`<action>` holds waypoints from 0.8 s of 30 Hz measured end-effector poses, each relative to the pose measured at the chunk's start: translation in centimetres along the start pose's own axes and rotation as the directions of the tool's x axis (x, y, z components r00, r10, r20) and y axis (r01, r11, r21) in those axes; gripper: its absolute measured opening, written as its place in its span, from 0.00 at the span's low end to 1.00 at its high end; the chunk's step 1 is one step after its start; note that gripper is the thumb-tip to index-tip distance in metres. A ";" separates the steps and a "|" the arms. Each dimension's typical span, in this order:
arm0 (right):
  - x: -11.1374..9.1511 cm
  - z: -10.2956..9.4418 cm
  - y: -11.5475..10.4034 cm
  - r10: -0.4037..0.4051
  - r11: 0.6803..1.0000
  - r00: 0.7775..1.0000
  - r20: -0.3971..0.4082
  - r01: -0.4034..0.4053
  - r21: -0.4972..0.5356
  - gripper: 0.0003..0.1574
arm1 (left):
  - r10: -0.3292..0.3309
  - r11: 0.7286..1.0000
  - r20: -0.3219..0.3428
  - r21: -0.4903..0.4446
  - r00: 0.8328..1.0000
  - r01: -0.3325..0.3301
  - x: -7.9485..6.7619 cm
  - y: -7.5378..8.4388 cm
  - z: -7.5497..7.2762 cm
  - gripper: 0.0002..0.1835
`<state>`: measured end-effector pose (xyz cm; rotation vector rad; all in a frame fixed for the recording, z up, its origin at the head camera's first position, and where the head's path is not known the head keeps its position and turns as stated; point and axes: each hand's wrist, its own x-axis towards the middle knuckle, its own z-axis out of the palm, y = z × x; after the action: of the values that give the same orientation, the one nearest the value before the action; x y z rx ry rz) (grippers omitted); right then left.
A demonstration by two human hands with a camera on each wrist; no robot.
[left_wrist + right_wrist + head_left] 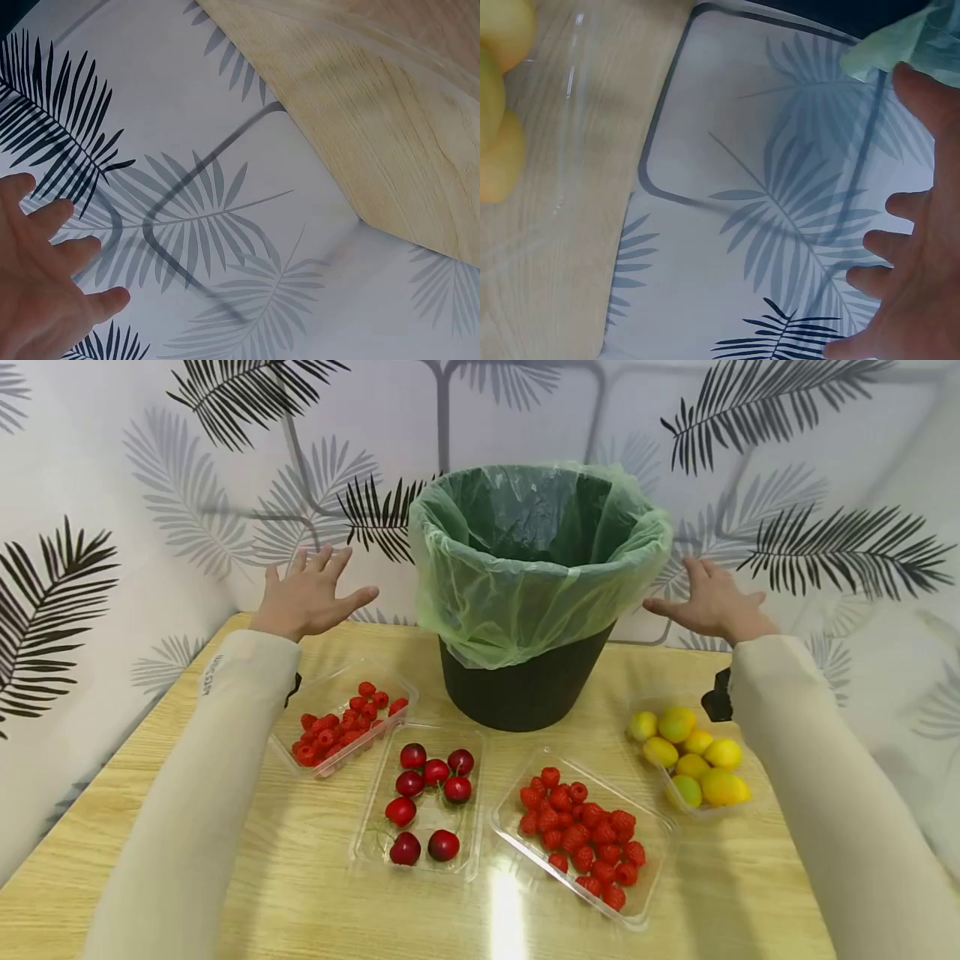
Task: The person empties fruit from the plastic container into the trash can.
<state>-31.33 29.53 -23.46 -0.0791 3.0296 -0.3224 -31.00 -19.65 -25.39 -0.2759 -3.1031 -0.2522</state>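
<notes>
A black bin [525,681] stands at the back of the table, lined with a pale green plastic bag [517,602] folded out over its rim. To its left my left hand [309,595] is held up with fingers spread, holding nothing. On the other side my right hand [712,602] is raised too, its thumb near the bag's edge and its fingers apart. In the right wrist view the same hand [922,262] shows bare fingers, with a corner of the bag [892,52] by the thumb. The left wrist view shows the left hand [45,277] against the patterned backdrop.
Four clear trays sit before the bin: raspberries [326,735] at left, cherries [410,783] in the middle, more raspberries [577,837] right of them, and small yellow fruit [693,767] at far right. A leaf-patterned sheet [360,410] rises behind the wooden table [300,893].
</notes>
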 end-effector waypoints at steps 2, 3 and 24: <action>-0.1 -0.2 0.1 -0.018 1.000 0.999 0.030 0.017 0.016 0.64 | 0.002 1.000 0.011 -0.013 1.000 -0.002 0.0 -0.2 0.1 0.49; -0.1 -0.3 0.1 -0.036 0.999 0.998 0.045 0.035 0.028 0.63 | 0.005 1.000 0.020 -0.019 1.000 -0.005 -0.1 -0.3 0.1 0.48; -0.7 -5.2 -0.3 -0.157 0.801 0.935 0.317 -0.067 0.595 0.58 | 0.069 0.970 0.235 -0.241 0.969 -0.010 -2.8 -4.1 0.7 0.43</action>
<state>-31.15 30.40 -18.27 -0.1437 2.4346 -1.1222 -29.00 -24.02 -26.81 -0.4015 -3.3009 -0.6405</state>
